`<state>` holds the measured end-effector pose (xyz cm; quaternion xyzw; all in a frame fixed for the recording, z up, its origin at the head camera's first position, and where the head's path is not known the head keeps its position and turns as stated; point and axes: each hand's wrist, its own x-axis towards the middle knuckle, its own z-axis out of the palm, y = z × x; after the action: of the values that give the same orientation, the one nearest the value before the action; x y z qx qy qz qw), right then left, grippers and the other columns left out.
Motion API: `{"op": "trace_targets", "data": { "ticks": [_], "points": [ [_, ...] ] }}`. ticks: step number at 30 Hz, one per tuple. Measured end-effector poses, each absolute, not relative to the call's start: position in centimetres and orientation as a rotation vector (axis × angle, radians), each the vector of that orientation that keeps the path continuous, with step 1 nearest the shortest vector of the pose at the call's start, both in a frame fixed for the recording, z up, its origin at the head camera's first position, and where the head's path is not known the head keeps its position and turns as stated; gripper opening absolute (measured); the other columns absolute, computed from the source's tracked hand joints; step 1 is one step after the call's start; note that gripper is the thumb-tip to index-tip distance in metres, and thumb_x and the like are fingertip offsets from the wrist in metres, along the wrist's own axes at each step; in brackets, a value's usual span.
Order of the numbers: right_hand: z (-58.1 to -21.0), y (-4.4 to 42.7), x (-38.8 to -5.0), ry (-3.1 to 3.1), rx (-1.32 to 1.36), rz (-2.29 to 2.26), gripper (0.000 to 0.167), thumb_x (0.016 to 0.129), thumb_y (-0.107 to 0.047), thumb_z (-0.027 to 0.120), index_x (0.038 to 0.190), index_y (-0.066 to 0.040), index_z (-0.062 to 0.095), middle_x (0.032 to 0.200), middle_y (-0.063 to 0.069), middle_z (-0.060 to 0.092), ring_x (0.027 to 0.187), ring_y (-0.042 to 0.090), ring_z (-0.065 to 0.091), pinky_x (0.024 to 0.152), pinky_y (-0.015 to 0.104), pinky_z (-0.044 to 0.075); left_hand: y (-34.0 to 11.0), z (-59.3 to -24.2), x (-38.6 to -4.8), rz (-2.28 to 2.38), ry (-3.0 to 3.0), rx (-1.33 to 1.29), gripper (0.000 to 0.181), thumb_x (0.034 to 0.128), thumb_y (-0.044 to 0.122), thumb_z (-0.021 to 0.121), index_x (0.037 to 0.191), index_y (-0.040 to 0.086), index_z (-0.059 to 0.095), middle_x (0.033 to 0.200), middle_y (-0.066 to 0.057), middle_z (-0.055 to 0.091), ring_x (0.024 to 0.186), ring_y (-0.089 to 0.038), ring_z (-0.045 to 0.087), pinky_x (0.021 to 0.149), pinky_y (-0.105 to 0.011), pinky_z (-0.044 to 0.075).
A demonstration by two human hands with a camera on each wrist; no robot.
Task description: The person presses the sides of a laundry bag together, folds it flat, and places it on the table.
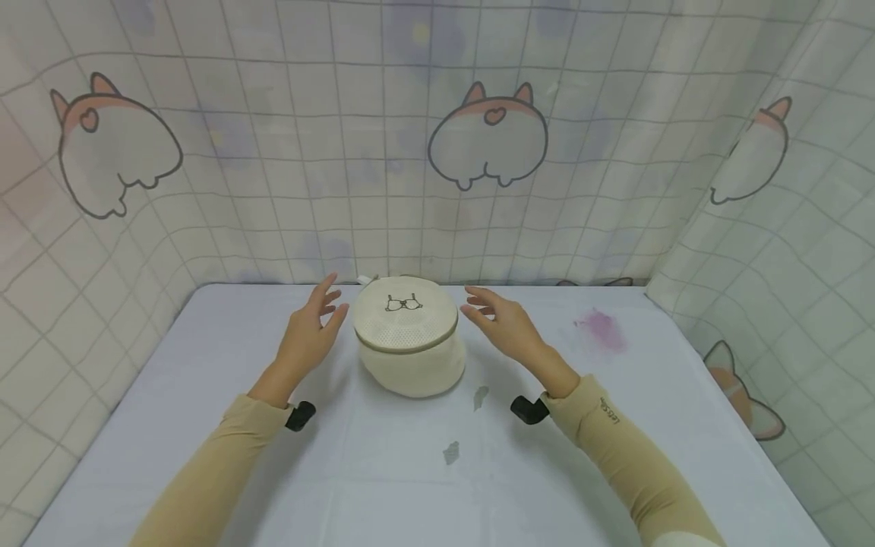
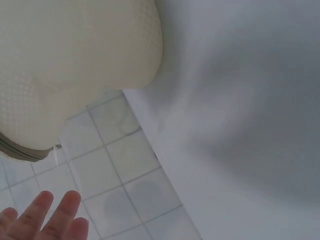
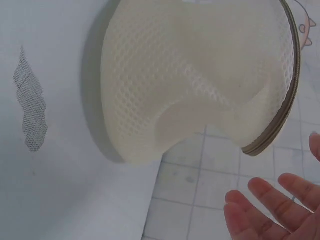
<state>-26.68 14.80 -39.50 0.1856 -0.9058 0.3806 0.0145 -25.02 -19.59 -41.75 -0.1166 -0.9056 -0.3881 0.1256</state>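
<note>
A round cream mesh laundry bag [image 1: 410, 365] stands on the white table, its lid edged by a brownish zipper [image 3: 272, 132] and printed with a pair of glasses. To its left, my left hand [image 1: 307, 334] hovers with fingers spread and relaxed, apart from the bag. On the opposite side my right hand [image 1: 506, 325] is held in the air, fingers loosely bent and holding nothing. Both wrist views show the mesh side of the bag, with a gap between it and the fingertips.
The white table [image 1: 383, 486] carries grey leaf-like marks [image 1: 451, 453] and a pink smudge [image 1: 603, 330]. Behind it and at both sides hangs a grid-patterned curtain [image 1: 342, 190] with corgi drawings. A dark wrist device [image 1: 529, 410] sits under the right cuff.
</note>
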Motion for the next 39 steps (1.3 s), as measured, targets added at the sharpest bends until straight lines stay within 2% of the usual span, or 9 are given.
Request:
{"op": "trace_targets", "data": {
  "ticks": [7, 11, 16, 21, 24, 28, 30, 39],
  "points": [
    [-39.6, 14.6, -27.5, -2.797, 0.524, 1.474, 0.05, 0.107, -0.032, 0.057, 0.149, -0.004, 0.052, 0.13, 0.019, 0.066, 0.105, 0.032, 0.07, 0.084, 0.038, 0.06, -19.2, -41.2, -25.1, -1.335, -2.63, -0.236, 0.063, 0.1088, 0.027, 0.051, 0.163, 0.014, 0.022, 0.146, -0.022, 0.055, 0.127, -0.046, 0.056, 0.104, -0.059, 0.046],
    [-39.9, 14.5, -28.2, -2.781, 0.504, 1.663, 0.049, 0.107, -0.026, 0.056, 0.148, 0.001, 0.051, 0.13, 0.022, 0.064, 0.103, 0.033, 0.07, 0.082, 0.036, 0.061, -19.3, -41.2, -25.3, -1.402, -2.658, -0.187, 0.066, 0.1087, 0.03, 0.051, 0.164, 0.014, 0.02, 0.144, -0.022, 0.056, 0.124, -0.045, 0.059, 0.102, -0.06, 0.047],
    [-40.1, 13.9, -28.6, -2.728, 0.378, 1.924, 0.048, 0.107, -0.022, 0.054, 0.149, 0.001, 0.049, 0.129, 0.024, 0.063, 0.102, 0.032, 0.07, 0.084, 0.037, 0.06, -19.5, -41.3, -25.6, -1.554, -2.695, -0.119, 0.072, 0.1082, 0.037, 0.05, 0.165, 0.014, 0.014, 0.145, -0.025, 0.055, 0.123, -0.041, 0.061, 0.107, -0.064, 0.04],
    [-40.2, 13.3, -28.8, -2.693, 0.252, 2.061, 0.05, 0.106, -0.023, 0.055, 0.149, 0.002, 0.049, 0.125, 0.023, 0.063, 0.096, 0.026, 0.069, 0.083, 0.034, 0.06, -19.4, -41.1, -25.8, -1.7, -2.691, -0.074, 0.065, 0.1087, 0.037, 0.049, 0.162, 0.008, 0.025, 0.146, -0.026, 0.053, 0.123, -0.04, 0.061, 0.107, -0.061, 0.042],
    [-40.3, 13.1, -28.9, -2.69, 0.206, 2.113, 0.05, 0.106, -0.024, 0.056, 0.149, 0.0, 0.05, 0.123, 0.02, 0.064, 0.093, 0.023, 0.069, 0.087, 0.038, 0.06, -19.1, -41.0, -25.9, -1.816, -2.675, -0.034, 0.06, 0.1092, 0.036, 0.048, 0.159, 0.005, 0.033, 0.148, -0.026, 0.05, 0.125, -0.041, 0.059, 0.106, -0.058, 0.045],
    [-40.3, 12.9, -28.9, -2.685, 0.168, 2.177, 0.051, 0.106, -0.026, 0.055, 0.15, -0.001, 0.048, 0.124, 0.019, 0.065, 0.092, 0.021, 0.068, 0.097, 0.049, 0.055, -18.7, -40.8, -25.9, -1.923, -2.651, 0.013, 0.06, 0.1095, 0.036, 0.046, 0.159, 0.006, 0.033, 0.149, -0.027, 0.048, 0.127, -0.041, 0.058, 0.108, -0.056, 0.045],
    [-40.3, 12.8, -28.9, -2.682, 0.153, 2.207, 0.052, 0.106, -0.028, 0.055, 0.151, -0.002, 0.048, 0.125, 0.018, 0.064, 0.093, 0.021, 0.067, 0.098, 0.049, 0.054, -18.5, -40.6, -25.9, -1.945, -2.641, 0.037, 0.06, 0.1094, 0.036, 0.046, 0.16, 0.006, 0.032, 0.149, -0.026, 0.048, 0.126, -0.041, 0.058, 0.107, -0.054, 0.046],
    [-40.2, 12.4, -28.6, -2.569, 0.05, 2.465, 0.053, 0.105, -0.019, 0.056, 0.154, -0.002, 0.043, 0.12, 0.014, 0.06, 0.085, 0.015, 0.064, 0.079, 0.025, 0.059, -17.7, -40.0, -25.4, -2.134, -2.519, 0.19, 0.061, 0.1082, 0.035, 0.048, 0.161, 0.009, 0.032, 0.15, -0.02, 0.048, 0.12, -0.029, 0.057, 0.106, -0.042, 0.048]
  ]
}}
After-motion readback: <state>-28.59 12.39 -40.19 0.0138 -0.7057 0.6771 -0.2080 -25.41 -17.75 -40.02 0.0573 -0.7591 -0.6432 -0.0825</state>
